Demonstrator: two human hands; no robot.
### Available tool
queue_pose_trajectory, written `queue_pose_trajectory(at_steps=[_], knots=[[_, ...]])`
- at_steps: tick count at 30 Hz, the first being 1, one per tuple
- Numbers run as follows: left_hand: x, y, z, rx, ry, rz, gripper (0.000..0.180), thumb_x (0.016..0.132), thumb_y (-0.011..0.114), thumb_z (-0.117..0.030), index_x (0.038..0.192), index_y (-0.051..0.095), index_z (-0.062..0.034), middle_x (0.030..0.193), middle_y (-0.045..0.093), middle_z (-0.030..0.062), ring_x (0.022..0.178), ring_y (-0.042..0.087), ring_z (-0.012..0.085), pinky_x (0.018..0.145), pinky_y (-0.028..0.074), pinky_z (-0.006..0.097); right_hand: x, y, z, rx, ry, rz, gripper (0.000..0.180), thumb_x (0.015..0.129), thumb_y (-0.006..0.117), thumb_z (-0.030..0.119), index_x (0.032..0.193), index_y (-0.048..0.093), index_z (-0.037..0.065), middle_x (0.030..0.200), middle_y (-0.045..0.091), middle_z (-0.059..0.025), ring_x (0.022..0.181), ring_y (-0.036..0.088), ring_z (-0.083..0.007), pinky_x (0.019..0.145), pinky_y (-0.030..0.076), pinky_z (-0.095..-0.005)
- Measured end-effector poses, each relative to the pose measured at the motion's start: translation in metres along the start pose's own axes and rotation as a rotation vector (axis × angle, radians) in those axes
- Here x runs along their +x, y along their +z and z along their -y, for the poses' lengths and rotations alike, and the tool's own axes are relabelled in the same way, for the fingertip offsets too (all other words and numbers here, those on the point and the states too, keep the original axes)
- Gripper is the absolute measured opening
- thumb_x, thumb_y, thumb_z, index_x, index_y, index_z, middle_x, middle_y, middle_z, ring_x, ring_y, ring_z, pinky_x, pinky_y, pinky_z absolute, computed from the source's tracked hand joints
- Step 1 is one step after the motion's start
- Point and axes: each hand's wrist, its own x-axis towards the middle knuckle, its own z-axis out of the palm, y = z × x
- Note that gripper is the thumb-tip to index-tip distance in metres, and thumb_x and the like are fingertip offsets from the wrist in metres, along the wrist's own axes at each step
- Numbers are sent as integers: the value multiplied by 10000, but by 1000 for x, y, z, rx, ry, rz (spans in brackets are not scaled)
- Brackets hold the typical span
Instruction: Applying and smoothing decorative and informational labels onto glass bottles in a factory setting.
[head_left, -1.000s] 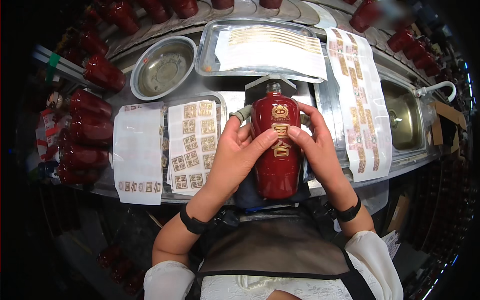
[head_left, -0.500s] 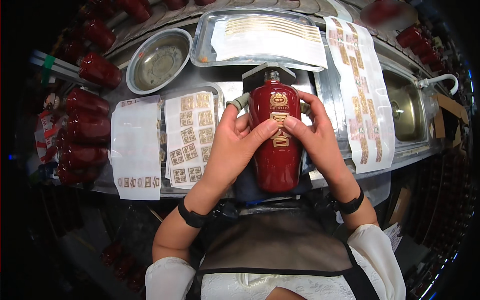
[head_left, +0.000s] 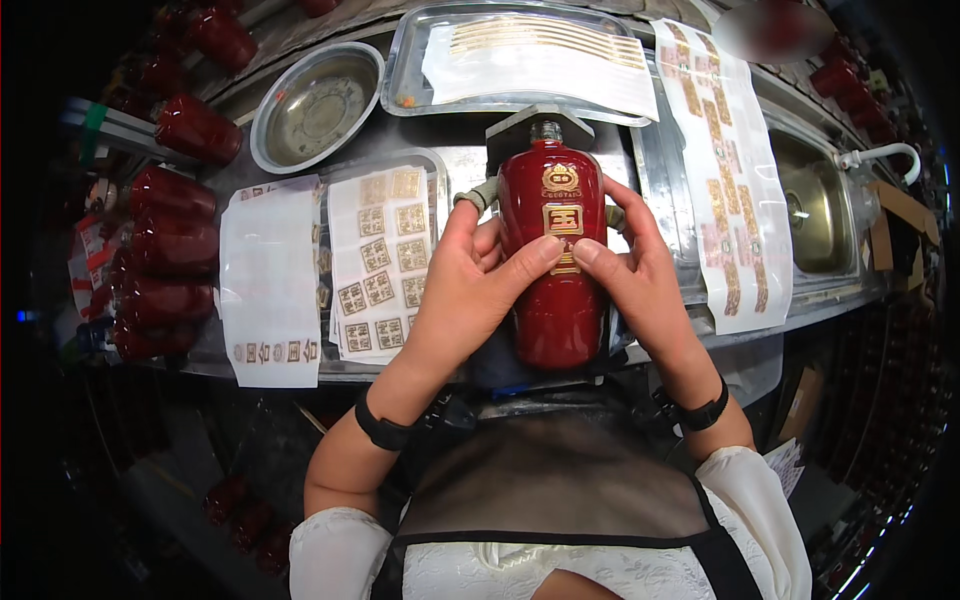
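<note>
A glossy red bottle [head_left: 556, 325] lies between my hands, its bare glass neck pointing away from me against a grey angled rest. Gold decals run down its front: a crest near the shoulder, a framed character below it, and another partly under my thumbs. My left hand [head_left: 480, 285] grips the bottle's left side, the thumb pressed on the lower gold decal [head_left: 566, 262]. From the other side my right hand [head_left: 640, 275] wraps the bottle, its thumb tip close to the left one. Fabric covers show on some fingers; the fingertips behind the bottle are hidden.
Left of me lie decal sheets [head_left: 375, 270] and a white backing sheet [head_left: 268, 290], with red bottles [head_left: 165, 245] beyond. A metal bowl [head_left: 318, 108] and a metal tray [head_left: 405, 70] with gold strips stand behind. At right are a long decal sheet [head_left: 735, 190] and a sink [head_left: 815, 215].
Both thumbs have slid down the bottle from the framed character to the decal below it, so the framed character now shows. The view has shifted slightly.
</note>
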Motion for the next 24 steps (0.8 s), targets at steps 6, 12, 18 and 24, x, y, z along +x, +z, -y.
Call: queue_pose_trajectory(at_steps=[6, 12, 18, 24], knots=[[-5, 2, -1, -31, 19, 0, 474, 895, 757, -101, 1138, 365, 9, 1257, 596, 232, 1176, 598, 204, 982, 514, 331, 5, -23, 0, -130, 144, -115, 496, 928, 667, 173, 1377, 523, 17, 1118, 654, -108, 748, 639, -79, 572, 506, -198], [-10, 7, 2, 164, 39, 23, 523, 860, 781, -139, 1137, 364, 11, 1226, 595, 211, 1155, 588, 200, 994, 472, 356, 24, -59, 6, 403, 203, -307, 331, 892, 635, 69, 1213, 597, 1, 1004, 673, -100, 717, 647, -127, 610, 523, -246], [-13, 2, 4, 217, 31, -8, 640, 868, 773, -96, 1341, 353, 0, 1281, 611, 166, 1184, 594, 189, 1025, 468, 335, -2, -10, 46, -438, -393, -55, 344, 834, 699, -13, 1157, 583, -6, 1033, 652, -97, 929, 658, -147, 802, 523, -263], [-12, 0, 3, 230, 65, 11, 567, 869, 773, -99, 1229, 344, -13, 1267, 611, 188, 1185, 595, 194, 1013, 477, 333, 55, 1, 61, -790, -698, 44, 217, 826, 724, 68, 1022, 648, 15, 880, 675, -171, 786, 693, -302, 697, 538, -338]])
